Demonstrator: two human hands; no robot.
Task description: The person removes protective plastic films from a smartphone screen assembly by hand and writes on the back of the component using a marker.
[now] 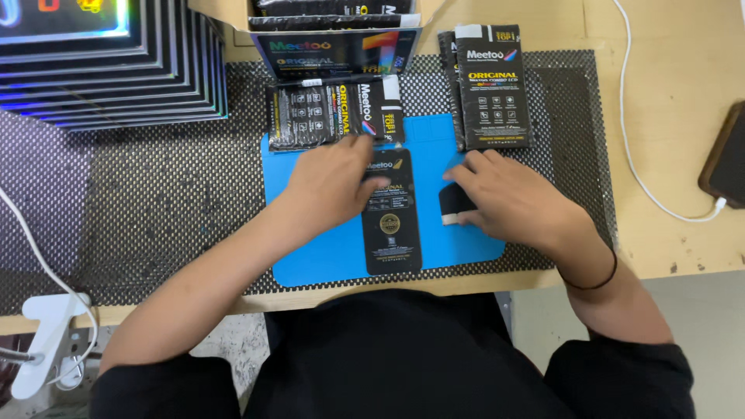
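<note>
Left hand: the left hand (334,182) lies flat, fingers spread, on the long black printed package (393,225).
Right hand: the right hand (508,198) grips a small black block (454,203).
Package: on the blue rubber mat (318,256), between both hands.

left hand (334,180) palm down, right hand (508,194) fingers curled

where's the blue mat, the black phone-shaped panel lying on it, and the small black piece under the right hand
blue mat (326,260): head view, bare lower-left part.
black panel (393,233): head view, its lower middle.
small black piece (452,203): head view, the part showing below the right hand's fingers.
</note>
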